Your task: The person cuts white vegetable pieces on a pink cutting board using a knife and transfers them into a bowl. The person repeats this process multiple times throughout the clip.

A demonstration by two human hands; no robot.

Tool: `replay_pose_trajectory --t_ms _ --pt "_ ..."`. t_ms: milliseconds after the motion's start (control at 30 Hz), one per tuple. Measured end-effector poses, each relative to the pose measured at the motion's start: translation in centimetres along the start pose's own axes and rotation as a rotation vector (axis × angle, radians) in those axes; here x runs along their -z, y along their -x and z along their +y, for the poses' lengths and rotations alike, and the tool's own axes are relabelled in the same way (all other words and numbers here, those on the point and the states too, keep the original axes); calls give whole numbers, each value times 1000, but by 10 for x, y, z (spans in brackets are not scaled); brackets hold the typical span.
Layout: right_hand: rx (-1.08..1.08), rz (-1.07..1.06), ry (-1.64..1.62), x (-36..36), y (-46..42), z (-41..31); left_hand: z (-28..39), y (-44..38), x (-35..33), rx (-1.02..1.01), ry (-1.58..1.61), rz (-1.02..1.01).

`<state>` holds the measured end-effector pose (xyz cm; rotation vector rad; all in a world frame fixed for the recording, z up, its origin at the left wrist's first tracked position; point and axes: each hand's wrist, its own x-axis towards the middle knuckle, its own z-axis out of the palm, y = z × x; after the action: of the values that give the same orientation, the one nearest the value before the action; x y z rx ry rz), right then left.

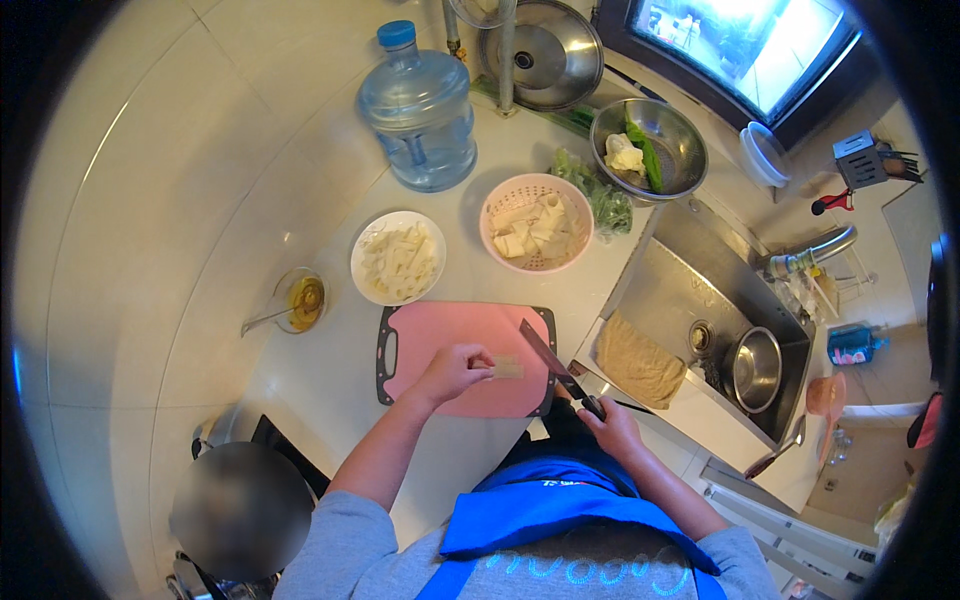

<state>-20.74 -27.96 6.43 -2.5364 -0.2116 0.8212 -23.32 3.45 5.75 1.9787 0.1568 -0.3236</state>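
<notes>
On a pink cutting board point(450, 330) with dark corners lie thin, pale food slices point(507, 367). My left hand point(452, 373) is over the board with its fingers curled in at the slices' left end; whether it grips them is hard to see. My right hand point(613, 430) holds the black handle of a kitchen knife point(546, 355). Its blade slants up and left across the board's right edge, apart from the slices. Just beyond the board stands a white plate point(359, 274) of pale cut strips point(397, 259). A pink perforated basket point(500, 196) holds larger pale pieces point(536, 229).
Left of the board is a glass bowl point(306, 300) of yellowish liquid with a spoon. A large water bottle point(420, 112) stands behind. Bagged greens point(604, 199) lie beside a steel bowl point(686, 161). At right are a tan cloth point(639, 361) and a sink point(664, 281).
</notes>
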Motion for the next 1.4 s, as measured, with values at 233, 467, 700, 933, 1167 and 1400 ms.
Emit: replay_pose_trajectory --t_ms 233,467,700,933,1167,1400 --pt "10 16 -31 -1 -3 5 33 -7 7 119 498 -21" --pt "14 7 5 0 -2 2 -88 -1 8 317 186 195" --pt "10 -5 4 -3 -4 6 -108 8 1 349 26 336" --pt "20 5 5 -2 -3 3 -87 9 3 57 -614 392" --pt "29 21 8 1 -1 -5 -65 -28 -40 -137 -565 209" --pt "12 45 2 0 -1 7 -64 -45 -44 -27 -654 57"
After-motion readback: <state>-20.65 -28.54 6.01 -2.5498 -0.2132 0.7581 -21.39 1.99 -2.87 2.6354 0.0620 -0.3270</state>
